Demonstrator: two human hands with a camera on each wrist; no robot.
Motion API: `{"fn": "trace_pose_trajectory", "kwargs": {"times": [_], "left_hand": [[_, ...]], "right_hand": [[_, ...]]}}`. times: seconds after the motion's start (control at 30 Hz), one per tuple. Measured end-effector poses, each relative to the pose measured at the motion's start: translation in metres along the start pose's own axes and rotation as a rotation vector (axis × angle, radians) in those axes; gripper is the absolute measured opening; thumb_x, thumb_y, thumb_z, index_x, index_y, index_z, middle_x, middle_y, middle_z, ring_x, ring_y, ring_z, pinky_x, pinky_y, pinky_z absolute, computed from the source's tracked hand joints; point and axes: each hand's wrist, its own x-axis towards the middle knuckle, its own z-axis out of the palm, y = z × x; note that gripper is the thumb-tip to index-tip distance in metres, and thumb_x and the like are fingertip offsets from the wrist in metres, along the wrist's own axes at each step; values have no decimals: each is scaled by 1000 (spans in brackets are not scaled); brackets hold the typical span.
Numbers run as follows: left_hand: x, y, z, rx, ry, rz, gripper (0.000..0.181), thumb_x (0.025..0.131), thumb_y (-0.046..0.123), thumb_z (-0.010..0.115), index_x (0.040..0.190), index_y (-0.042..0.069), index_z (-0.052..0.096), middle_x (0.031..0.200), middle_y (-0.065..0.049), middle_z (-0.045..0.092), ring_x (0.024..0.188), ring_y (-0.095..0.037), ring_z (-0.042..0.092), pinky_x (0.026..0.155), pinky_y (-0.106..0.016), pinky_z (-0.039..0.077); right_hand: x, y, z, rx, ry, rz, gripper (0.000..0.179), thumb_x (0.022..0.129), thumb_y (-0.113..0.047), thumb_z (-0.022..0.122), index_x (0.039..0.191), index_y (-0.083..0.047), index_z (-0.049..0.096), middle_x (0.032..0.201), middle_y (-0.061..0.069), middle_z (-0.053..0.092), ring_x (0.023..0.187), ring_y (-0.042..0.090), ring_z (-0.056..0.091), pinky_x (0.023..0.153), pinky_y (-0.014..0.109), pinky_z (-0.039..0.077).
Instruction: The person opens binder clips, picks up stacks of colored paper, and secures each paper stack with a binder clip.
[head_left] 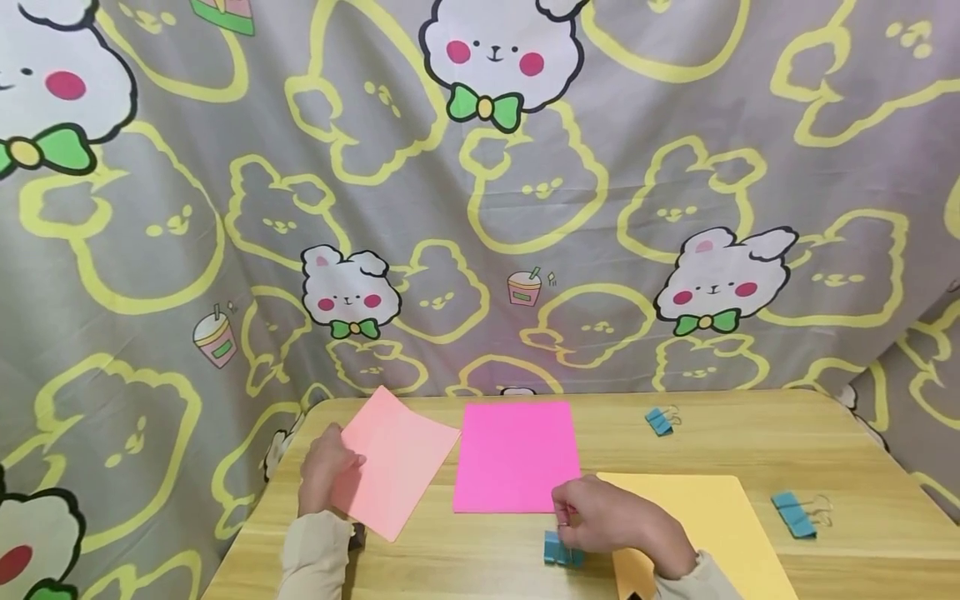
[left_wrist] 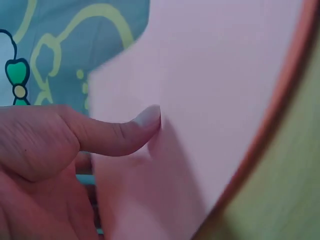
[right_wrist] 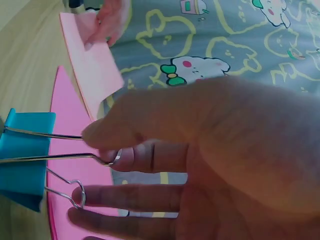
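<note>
My left hand (head_left: 324,468) grips a stack of salmon-pink paper (head_left: 399,475) by its left edge, tilted up from the table. In the left wrist view the thumb (left_wrist: 117,134) presses on the paper's face, while the other fingers are mostly hidden behind it. My right hand (head_left: 613,518) pinches a wire handle of a blue binder clip (head_left: 553,550) between thumb and fingertips. In the right wrist view, the clip's body (right_wrist: 30,150) points away from the palm, and its other handle reaches toward the lower fingers. Bright pink paper (head_left: 517,458) lies flat between the hands.
Yellow paper (head_left: 697,525) lies partly beneath the right forearm. Two more blue binder clips rest on the right side: one clip (head_left: 659,422) farther back, another clip (head_left: 795,515) closer. A patterned curtain (head_left: 480,208) hangs behind the wooden table (head_left: 465,567).
</note>
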Motion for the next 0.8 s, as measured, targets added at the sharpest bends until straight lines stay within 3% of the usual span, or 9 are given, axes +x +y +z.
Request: {"fn": "trace_pose_trajectory", "kwargs": {"times": [0.1, 0.2, 0.37, 0.43, 0.5, 0.63, 0.7, 0.8], "left_hand": [[-3, -2, -1, -9, 35, 17, 42, 81, 12, 80, 110, -7, 57, 100, -28, 65, 82, -40, 61, 67, -55, 47], [-3, -5, -2, 2, 36, 33, 27, 80, 10, 82, 91, 1, 58, 84, -18, 62, 72, -32, 55, 61, -46, 40], [2, -10, -5, -46, -17, 127, 33, 79, -1, 72, 72, 11, 43, 67, -2, 36, 62, -22, 36, 59, -36, 27], [2, -13, -8, -105, -48, 156, 28, 78, -6, 65, 75, 8, 42, 68, -3, 35, 63, -22, 35, 60, -36, 28], [0, -16, -12, -152, -66, 184, 19, 77, -9, 61, 86, 3, 49, 75, -8, 47, 68, -25, 44, 62, -37, 35], [-6, -19, -23, -264, -120, 201, 48, 79, -11, 58, 126, -6, 55, 109, -23, 62, 89, -34, 55, 71, -44, 44], [-9, -18, -28, -303, -115, 210, 51, 80, -10, 59, 131, -10, 55, 113, -24, 63, 92, -34, 56, 74, -43, 46], [-13, -17, -36, -354, -84, 203, 41, 86, -6, 62, 126, -14, 56, 113, -25, 63, 94, -32, 56, 78, -42, 48]], "right_hand": [[0, -1, -3, 19, -1, -20, 18, 86, -2, 63, 77, -15, 54, 64, -13, 37, 56, 1, 27, 54, 21, 27], [-3, 0, -10, 31, 1, -34, 17, 87, -4, 63, 79, -15, 53, 67, -13, 39, 58, 1, 29, 56, 21, 28], [-12, 3, -27, -10, 26, -41, 17, 89, -6, 68, 83, -15, 55, 75, -10, 49, 71, 6, 48, 64, 28, 44], [-18, 6, -34, -32, 35, -34, 14, 88, -6, 71, 87, -14, 59, 84, -8, 57, 84, 13, 58, 73, 35, 51], [-25, 9, -41, -46, 39, -10, 15, 86, -6, 74, 94, -13, 63, 96, -3, 62, 93, 22, 61, 79, 41, 53], [-36, 17, -54, -47, 46, 88, 31, 81, -2, 77, 110, -8, 66, 111, 8, 62, 99, 32, 60, 81, 46, 53], [-40, 22, -61, -65, 67, 128, 37, 80, 0, 79, 114, -5, 65, 112, 10, 61, 100, 33, 60, 81, 46, 53], [-45, 28, -69, -86, 97, 162, 41, 80, -1, 81, 117, -2, 65, 111, 11, 60, 100, 33, 60, 79, 43, 53]]}}
